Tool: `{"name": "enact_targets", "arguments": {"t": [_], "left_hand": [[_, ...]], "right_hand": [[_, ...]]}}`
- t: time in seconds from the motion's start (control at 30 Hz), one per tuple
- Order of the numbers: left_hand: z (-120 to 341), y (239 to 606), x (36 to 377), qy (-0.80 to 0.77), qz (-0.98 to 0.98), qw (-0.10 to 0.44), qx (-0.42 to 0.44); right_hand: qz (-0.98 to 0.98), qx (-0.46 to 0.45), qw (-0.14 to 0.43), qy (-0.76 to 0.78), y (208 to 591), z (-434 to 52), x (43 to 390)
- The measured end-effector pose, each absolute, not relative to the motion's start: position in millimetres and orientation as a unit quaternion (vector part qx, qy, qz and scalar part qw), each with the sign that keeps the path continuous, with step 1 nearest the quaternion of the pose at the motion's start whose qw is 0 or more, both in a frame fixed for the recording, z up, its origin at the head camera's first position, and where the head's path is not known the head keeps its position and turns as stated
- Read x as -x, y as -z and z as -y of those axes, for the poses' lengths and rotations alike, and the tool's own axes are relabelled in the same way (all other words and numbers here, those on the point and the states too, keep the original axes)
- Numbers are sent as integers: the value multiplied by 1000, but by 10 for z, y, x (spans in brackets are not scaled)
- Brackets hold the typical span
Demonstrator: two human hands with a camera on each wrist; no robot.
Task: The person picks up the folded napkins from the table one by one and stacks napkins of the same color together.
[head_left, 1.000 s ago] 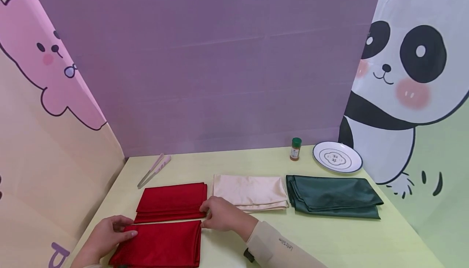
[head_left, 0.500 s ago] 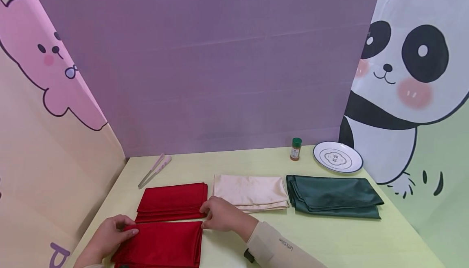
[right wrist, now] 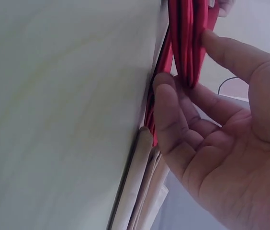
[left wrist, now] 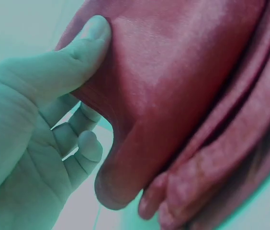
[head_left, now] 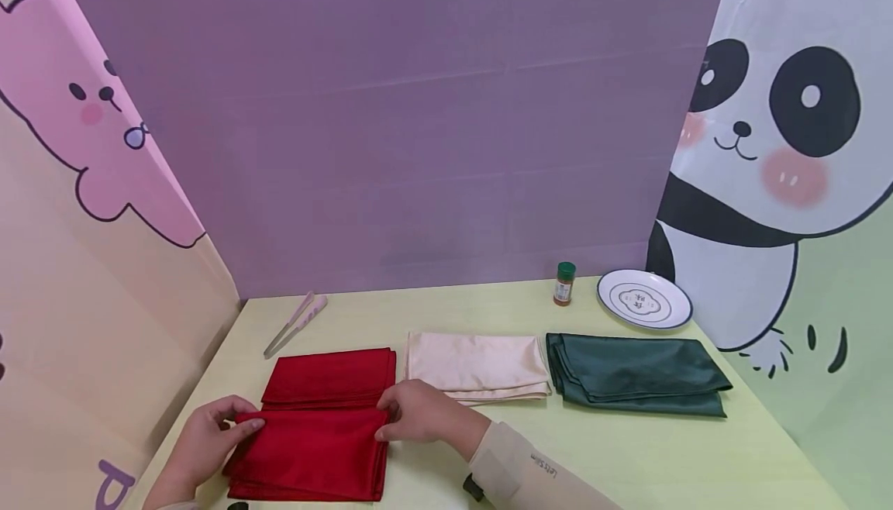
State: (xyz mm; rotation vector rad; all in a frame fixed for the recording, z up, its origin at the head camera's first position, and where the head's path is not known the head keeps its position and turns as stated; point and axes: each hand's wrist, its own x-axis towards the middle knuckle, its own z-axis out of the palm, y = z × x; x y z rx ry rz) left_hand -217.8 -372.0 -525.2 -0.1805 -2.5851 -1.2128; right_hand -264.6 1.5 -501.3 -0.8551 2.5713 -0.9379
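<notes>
— Hands?
— I see left hand (head_left: pixel 209 439) and right hand (head_left: pixel 417 415) each pinching the near red cloth (head_left: pixel 310 452).
— Location?
— On the tabletop (head_left: pixel 628 448), lapping the far red cloth (head_left: pixel 331 377).

The plate's (head_left: pixel 643 300) printed mark and the spice jar's (head_left: pixel 564 283) label are too small to read; the right sleeve (head_left: pixel 530 471) runs off the bottom edge.
</notes>
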Motion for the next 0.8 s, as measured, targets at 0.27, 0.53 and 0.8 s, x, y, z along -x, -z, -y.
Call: {"name": "enact_targets", "arguments": {"t": [0.27, 0.53, 0.8], "left_hand": [[3750, 5317, 2225, 446, 883, 140, 37], [3708, 5266, 2194, 470, 872, 132, 32], [3681, 5223, 2186, 490, 864, 113, 16]], "right_hand": [[-881, 303, 127, 341, 5023, 0, 2642], [-881, 298, 124, 344, 5030, 15, 2650], [-877, 296, 131, 355, 5009, -6, 2659]]}}
